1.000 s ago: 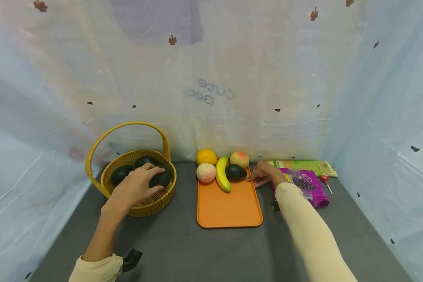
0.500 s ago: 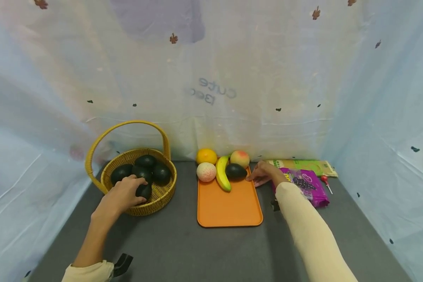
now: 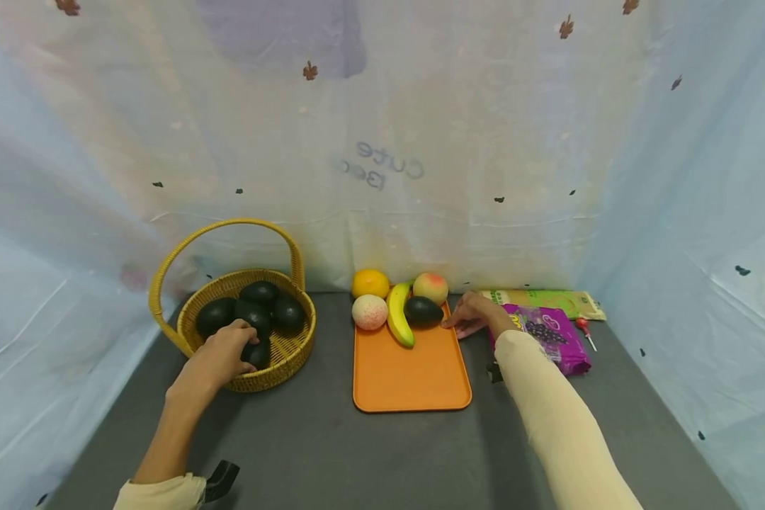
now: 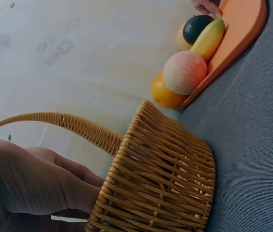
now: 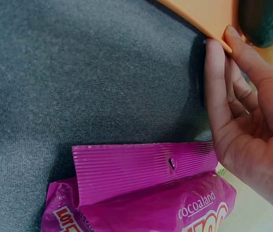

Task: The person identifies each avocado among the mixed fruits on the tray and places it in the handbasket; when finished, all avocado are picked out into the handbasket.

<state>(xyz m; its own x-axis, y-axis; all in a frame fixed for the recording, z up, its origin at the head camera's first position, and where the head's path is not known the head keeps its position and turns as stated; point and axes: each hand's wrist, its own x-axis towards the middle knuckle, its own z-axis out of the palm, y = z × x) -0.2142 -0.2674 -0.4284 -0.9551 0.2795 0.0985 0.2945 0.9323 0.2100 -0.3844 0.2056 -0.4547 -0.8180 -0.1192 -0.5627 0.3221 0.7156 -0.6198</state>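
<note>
Inside the yellow wicker basket (image 3: 296,358), on the left in the head view, lie several dark avocados. My left hand (image 3: 213,358) reaches over its near left rim, thumb and fingers around the nearest avocado (image 3: 258,352). In the left wrist view the basket wall (image 4: 160,179) hides the fingertips. My right hand (image 5: 252,96) pinches the edge of the orange tray (image 3: 411,379) between thumb and fingers. At the tray's far end sit an orange (image 3: 370,283), a pale pink-speckled peach (image 3: 370,312), a banana (image 3: 398,315), another avocado (image 3: 423,311) and a second peach (image 3: 431,287).
Right of the tray lies a purple snack bag (image 3: 548,336), partly behind the right sleeve. Behind it is a green packet (image 3: 567,303), with a red lollipop (image 3: 583,326) beside them. A pale curtain (image 3: 382,234) closes off the back of the grey table (image 3: 331,453).
My left hand has moved left and nearer within the basket, off the right-hand avocado and onto the nearest one. My right hand has stayed at the tray's edge.
</note>
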